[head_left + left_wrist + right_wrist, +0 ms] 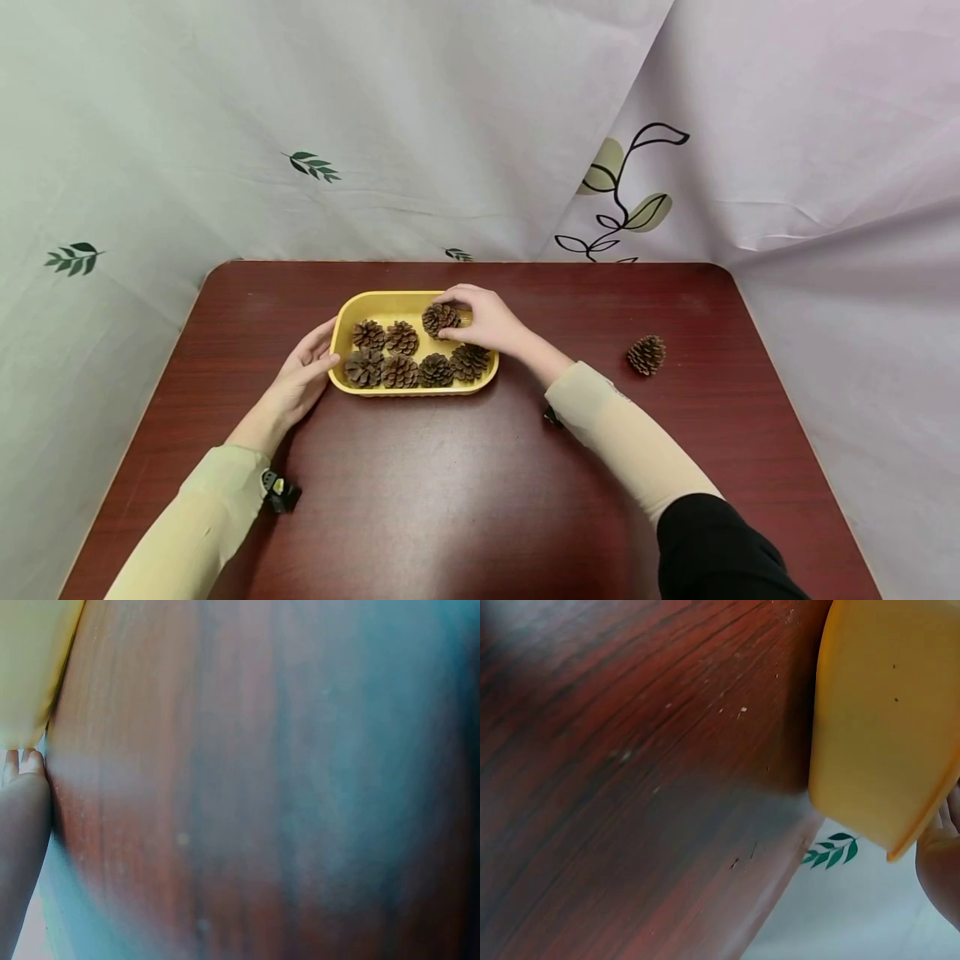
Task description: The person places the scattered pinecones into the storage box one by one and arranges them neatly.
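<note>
A yellow tray (390, 302) sits on the table with several brown pine cones (401, 372) inside, in a front row and a shorter back row. My left hand (302, 373) holds the tray's left end, thumb at the rim and fingers along the outer side. Over the back right part of the tray, my right hand (483, 319) pinches a pine cone (439, 320) between thumb and fingers; whether it touches the tray floor I cannot tell. In the right wrist view the tray's outer wall (889, 727) hides that pine cone.
Another pine cone (647, 356) lies by itself on the right side of the dark red table (420, 492). A pale cloth (450, 125) with leaf prints hangs behind the table's back edge.
</note>
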Demonstrator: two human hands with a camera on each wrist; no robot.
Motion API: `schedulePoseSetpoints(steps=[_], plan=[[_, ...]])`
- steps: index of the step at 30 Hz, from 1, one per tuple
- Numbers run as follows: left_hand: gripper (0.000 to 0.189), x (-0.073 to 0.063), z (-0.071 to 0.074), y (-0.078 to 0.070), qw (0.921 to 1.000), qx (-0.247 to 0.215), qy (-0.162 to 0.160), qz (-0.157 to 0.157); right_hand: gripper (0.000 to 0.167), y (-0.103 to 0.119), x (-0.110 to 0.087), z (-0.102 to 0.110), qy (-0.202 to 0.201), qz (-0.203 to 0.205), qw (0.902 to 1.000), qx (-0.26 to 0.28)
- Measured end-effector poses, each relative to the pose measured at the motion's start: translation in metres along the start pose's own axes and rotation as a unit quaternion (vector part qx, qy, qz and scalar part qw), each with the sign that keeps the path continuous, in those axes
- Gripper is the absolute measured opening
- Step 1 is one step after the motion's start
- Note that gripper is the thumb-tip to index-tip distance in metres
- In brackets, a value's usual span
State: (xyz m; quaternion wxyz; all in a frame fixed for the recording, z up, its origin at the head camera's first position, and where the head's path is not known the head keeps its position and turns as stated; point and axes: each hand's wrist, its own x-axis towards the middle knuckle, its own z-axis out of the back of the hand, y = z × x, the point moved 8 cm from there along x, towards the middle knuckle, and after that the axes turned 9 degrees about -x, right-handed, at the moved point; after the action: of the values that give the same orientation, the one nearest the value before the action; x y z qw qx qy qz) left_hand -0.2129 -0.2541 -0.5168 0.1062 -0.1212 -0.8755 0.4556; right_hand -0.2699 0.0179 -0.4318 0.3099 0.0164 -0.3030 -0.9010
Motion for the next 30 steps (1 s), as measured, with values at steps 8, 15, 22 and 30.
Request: schedulePoseSetpoints(steps=[8, 15, 22, 30], plan=[[0.059, 0.000, 0.002, 0.001, 1.0000, 0.001, -0.004, 0.002, 0.050, 0.003, 0.008, -0.013, 0.043, -0.008, 0.9989, -0.020], [0.058, 0.001, 0.003, 0.001, 1.0000, 0.002, -0.005, 0.003, 0.050, 0.001, 0.012, -0.022, 0.075, -0.010, 0.9945, -0.073], [0.058, 0.001, 0.003, 0.001, 1.0000, 0.003, -0.008, 0.003, 0.050, 0.004, 0.015, -0.028, 0.086, 0.008, 0.9920, -0.092], [0.057, 0.000, 0.003, 0.001, 1.0000, 0.004, -0.007, 0.003, 0.052, 0.003, 0.018, -0.035, 0.100, 0.018, 0.9884, -0.113]])
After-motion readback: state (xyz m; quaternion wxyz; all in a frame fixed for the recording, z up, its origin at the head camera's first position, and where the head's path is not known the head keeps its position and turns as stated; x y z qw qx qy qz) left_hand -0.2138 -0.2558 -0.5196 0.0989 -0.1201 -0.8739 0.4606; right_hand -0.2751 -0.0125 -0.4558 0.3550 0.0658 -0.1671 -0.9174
